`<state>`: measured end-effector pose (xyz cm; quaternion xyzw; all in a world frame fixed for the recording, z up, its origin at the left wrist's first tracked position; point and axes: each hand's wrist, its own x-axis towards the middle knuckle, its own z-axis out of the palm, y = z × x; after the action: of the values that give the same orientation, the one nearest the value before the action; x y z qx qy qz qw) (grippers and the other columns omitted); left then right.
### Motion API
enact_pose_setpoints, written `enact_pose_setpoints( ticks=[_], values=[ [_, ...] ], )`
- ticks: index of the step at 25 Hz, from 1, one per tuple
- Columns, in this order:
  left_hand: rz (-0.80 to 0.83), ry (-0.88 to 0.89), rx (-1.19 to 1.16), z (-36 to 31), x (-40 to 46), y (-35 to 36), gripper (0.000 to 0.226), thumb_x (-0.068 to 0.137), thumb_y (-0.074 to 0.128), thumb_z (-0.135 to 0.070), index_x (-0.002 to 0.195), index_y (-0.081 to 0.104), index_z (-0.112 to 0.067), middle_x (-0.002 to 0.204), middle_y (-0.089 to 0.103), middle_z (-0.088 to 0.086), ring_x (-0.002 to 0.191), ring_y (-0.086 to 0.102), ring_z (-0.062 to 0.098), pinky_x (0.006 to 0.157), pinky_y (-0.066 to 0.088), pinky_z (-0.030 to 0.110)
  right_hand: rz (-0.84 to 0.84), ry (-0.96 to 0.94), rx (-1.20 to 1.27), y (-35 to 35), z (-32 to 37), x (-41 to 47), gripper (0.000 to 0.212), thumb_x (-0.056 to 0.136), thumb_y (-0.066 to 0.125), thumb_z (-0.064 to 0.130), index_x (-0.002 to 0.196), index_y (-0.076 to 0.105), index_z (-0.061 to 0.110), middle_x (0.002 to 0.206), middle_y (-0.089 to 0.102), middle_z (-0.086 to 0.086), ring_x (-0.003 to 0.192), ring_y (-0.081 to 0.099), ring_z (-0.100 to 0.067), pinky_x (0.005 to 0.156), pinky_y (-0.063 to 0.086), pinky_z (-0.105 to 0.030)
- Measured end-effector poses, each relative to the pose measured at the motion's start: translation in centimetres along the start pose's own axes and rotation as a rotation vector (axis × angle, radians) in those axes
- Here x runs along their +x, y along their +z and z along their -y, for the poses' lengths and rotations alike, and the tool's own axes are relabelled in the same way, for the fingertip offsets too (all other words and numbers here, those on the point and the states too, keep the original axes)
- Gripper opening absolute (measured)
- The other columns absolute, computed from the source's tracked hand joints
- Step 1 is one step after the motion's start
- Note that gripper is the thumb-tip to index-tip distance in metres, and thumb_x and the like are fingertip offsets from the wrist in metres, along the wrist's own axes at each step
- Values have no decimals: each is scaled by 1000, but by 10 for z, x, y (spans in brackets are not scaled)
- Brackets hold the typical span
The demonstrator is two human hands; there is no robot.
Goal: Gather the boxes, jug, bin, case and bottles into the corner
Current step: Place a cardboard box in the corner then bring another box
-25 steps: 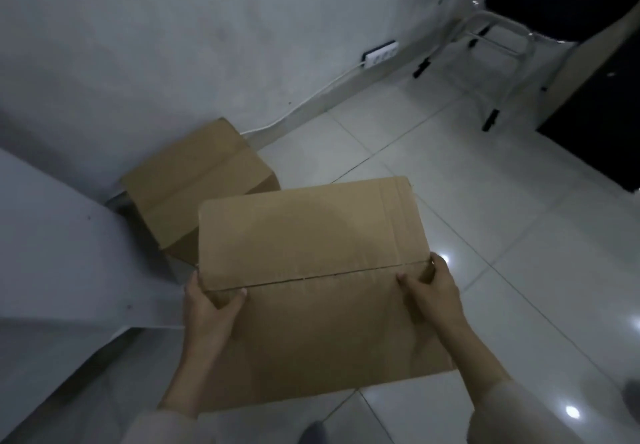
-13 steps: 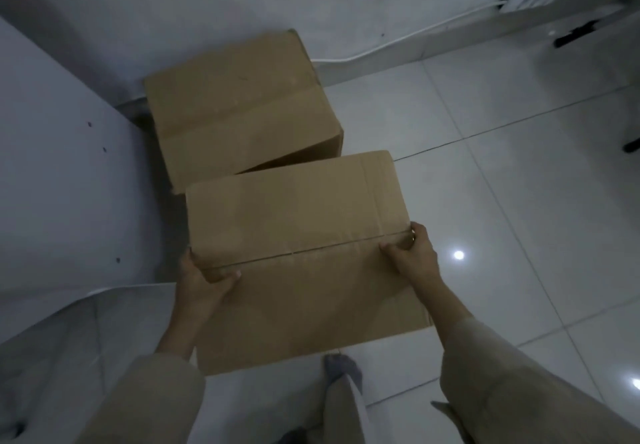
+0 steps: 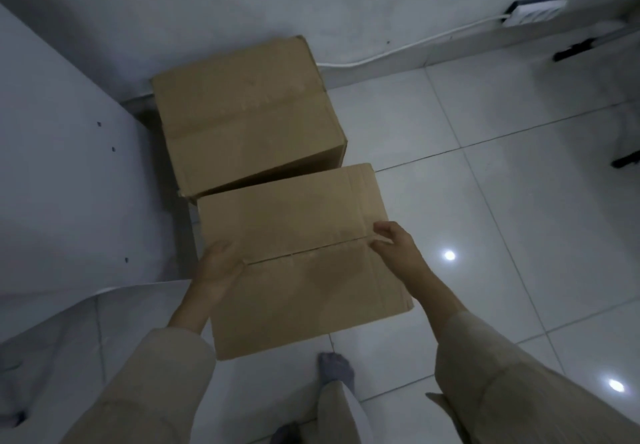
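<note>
Stood on the tiled floor (image 3: pixel 485 173), the near cardboard box (image 3: pixel 298 253), its far edge touching or just short of the corner box (image 3: pixel 246 114), which sat hard in the angle of the wall (image 3: pixel 242 0) and the white panel (image 3: pixel 69 183). Held at both ends of its top seam: left hand (image 3: pixel 218 267) wrapped over the left edge, fingers out of sight down the side; right hand (image 3: pixel 391 241) curled, fingertips on the right end, grip loose and hard to judge. Long axis running left to right between the hands, both equally near. Corner straight ahead, so probably only a short push forward needed, if any.
</note>
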<state>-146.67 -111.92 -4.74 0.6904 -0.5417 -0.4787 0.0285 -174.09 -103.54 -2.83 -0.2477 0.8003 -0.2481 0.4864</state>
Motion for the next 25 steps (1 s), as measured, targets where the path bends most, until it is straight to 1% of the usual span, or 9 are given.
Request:
enact_pose_setpoints(
  ticks=[4,8,9,10,11,13,15,20,25],
  values=[
    [39,178,86,-70,-46,-22,43,88,54,-5,130,47,-5,136,47,15,124,45,28,94,35,25,17,-109,61,-23,63,-48,30,89,53,11,120,54,11,126,58,-6,111,55,-19,90,42,-28],
    [53,395,113,-155,-112,-64,32,87,57,-10,119,56,-10,124,58,8,115,52,22,99,41,31,-14,-224,122,-60,129,-121,24,89,52,8,112,58,12,116,63,-4,108,59,-20,91,45,-30],
    [62,445,110,-178,-131,-77,29,87,57,-11,117,57,-12,118,60,5,111,55,20,97,44,32,-26,-265,135,-72,145,-144,22,89,52,9,109,59,13,113,64,-3,106,60,-19,91,46,-30],
    [66,489,104,-199,-149,-87,27,88,56,-12,115,58,-14,109,62,0,103,58,17,89,47,29,-32,-304,133,-82,157,-166,20,90,52,10,107,59,15,110,64,-1,103,61,-18,89,47,-28],
    [67,535,100,-218,-166,-95,25,88,55,-12,113,58,-16,99,61,-6,93,59,10,78,46,19,-44,-336,121,-91,165,-187,18,90,52,10,104,59,18,108,64,0,100,61,-17,87,47,-26],
    [62,623,105,-251,-201,-108,23,88,52,-11,109,60,-17,82,55,-15,74,51,-3,58,39,4,-92,-372,100,-108,175,-228,17,91,51,10,101,58,21,108,65,-2,95,62,-16,84,48,-25],
    [86,722,118,-271,-236,-120,24,87,49,-10,106,61,-18,76,52,-16,66,48,-1,52,38,4,-180,-373,82,-119,176,-271,16,91,51,10,100,59,20,109,65,-5,94,62,-18,86,48,-28],
    [278,992,264,-265,-303,-156,21,86,51,-14,104,62,-19,74,53,-13,69,53,12,73,49,31,-462,-329,176,-105,160,-375,17,90,51,6,99,60,18,106,66,-9,93,60,-16,89,48,-30],
    [443,1194,469,-241,-356,-159,17,85,54,-18,99,62,-24,73,52,-17,64,51,9,68,44,27,-648,-251,319,-55,126,-474,16,90,50,5,98,61,15,103,67,-8,94,61,-16,93,48,-33]
  ],
)
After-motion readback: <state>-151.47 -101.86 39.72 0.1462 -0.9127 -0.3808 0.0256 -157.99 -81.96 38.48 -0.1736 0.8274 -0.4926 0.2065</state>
